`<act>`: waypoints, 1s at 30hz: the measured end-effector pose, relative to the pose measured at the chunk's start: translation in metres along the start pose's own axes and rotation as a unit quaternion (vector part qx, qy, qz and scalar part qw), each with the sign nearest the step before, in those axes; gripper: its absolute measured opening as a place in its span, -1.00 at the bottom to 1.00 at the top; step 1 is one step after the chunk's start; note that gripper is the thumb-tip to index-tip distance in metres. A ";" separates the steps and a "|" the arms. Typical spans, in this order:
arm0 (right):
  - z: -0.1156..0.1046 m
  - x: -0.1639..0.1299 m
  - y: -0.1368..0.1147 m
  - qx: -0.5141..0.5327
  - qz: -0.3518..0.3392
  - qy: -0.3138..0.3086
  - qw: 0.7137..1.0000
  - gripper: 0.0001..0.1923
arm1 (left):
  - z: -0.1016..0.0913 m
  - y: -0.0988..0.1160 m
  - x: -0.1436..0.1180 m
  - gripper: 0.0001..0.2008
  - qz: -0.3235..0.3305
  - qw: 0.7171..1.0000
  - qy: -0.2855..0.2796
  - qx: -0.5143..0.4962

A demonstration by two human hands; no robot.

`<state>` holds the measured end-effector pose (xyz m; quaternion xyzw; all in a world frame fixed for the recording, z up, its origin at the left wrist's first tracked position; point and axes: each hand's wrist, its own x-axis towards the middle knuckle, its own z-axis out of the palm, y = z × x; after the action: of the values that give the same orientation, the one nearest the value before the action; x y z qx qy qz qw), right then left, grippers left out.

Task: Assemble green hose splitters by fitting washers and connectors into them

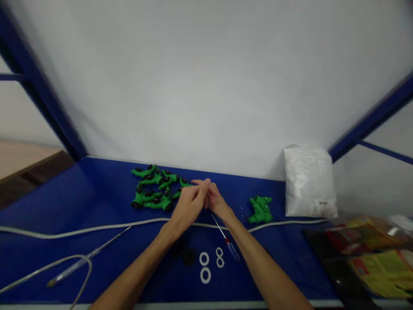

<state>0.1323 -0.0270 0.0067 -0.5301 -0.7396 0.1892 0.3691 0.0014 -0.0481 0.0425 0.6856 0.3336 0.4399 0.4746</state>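
Note:
My left hand and my right hand meet over the middle of the blue table, fingers closed and pressed together. Whatever they hold, if anything, is hidden by the fingers. Just left of them lies a group of green Y-shaped hose connectors with black parts. Another green connector piece rests to the right, apart from the hands. Below, beside my right forearm, is a screwdriver with a clear blue handle. Two white rings and two smaller white nut-like rings sit between my forearms, near a dark round part.
A white cable runs across the blue table behind my forearms. A long clear-handled tool lies at left, with a cable loop over it. A white plastic bag stands back right, and colourful packets lie front right.

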 end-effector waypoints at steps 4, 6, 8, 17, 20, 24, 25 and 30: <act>-0.023 -0.022 0.001 -0.109 0.009 0.025 0.994 -0.67 | -0.022 -0.005 -0.023 -0.49 -0.030 0.997 0.017 0.066; -0.047 -0.048 0.008 -0.164 0.020 0.043 0.985 -0.67 | -0.032 -0.008 -0.044 -0.55 -0.058 0.993 0.022 0.099; -0.075 -0.081 0.022 -0.227 0.042 0.075 0.970 -0.66 | -0.037 -0.013 -0.066 -0.61 -0.073 0.990 0.013 0.122; -0.120 -0.152 0.067 -0.345 0.081 0.027 0.935 -0.69 | -0.005 -0.026 -0.095 -0.62 -0.117 0.991 -0.016 0.064; -0.114 -0.146 0.068 -0.347 0.083 0.018 0.934 -0.72 | 0.000 -0.024 -0.089 -0.60 -0.117 0.992 -0.020 0.048; -0.113 -0.135 0.065 -0.313 0.080 0.019 0.946 -0.75 | -0.009 -0.019 -0.082 -0.59 -0.130 0.991 0.012 0.028; -0.114 -0.131 0.062 -0.298 0.080 0.021 0.951 -0.76 | -0.013 -0.018 -0.078 -0.58 -0.127 0.991 0.027 0.020; -0.108 -0.101 0.025 -0.161 0.076 0.018 0.984 -0.73 | -0.016 -0.017 -0.044 -0.53 -0.108 0.990 0.052 -0.073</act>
<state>0.2459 -0.1227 0.0262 -0.6405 -0.7112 0.0861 0.2766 -0.0311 -0.0750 0.0161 0.5854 0.3969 0.4442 0.5500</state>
